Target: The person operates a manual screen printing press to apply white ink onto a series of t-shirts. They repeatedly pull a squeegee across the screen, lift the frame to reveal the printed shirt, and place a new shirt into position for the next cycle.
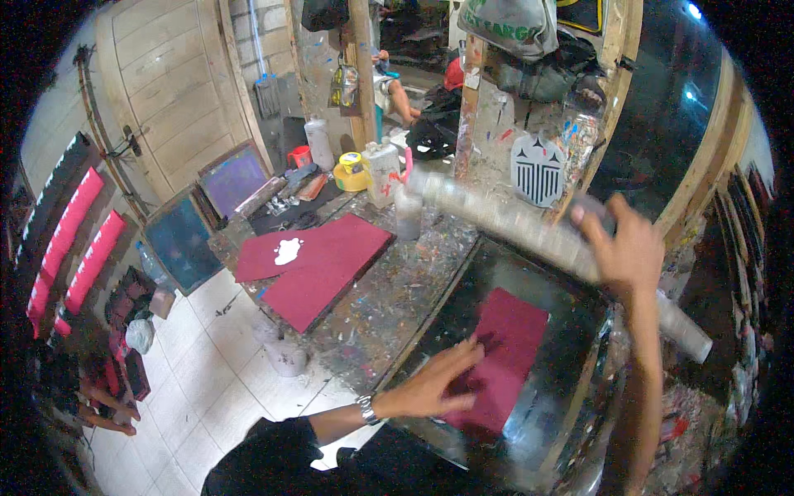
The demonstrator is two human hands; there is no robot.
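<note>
My left hand (438, 380) has its fingers spread on or just over a maroon fabric piece (506, 351) lying on a dark glossy board (562, 347). My right hand (620, 248), raised at the right, is closed on a dark grip (592, 212) at a long, pale, tape-covered bar (513, 227), perhaps a frame's edge; motion blurs both. The bar slants above the board. On the paint-stained table (356, 322) to the left lie more maroon pieces (331, 273), one with a white printed shape.
Bottles (318, 145), a yellow tub (351, 174) and tools line the table's back. Screens (182, 240) lean at left beside a tiled floor (207, 364). Another person's hands (116, 413) show at lower left, a seated person's leg (399, 99) behind. A stencilled panel (538, 169) stands at right.
</note>
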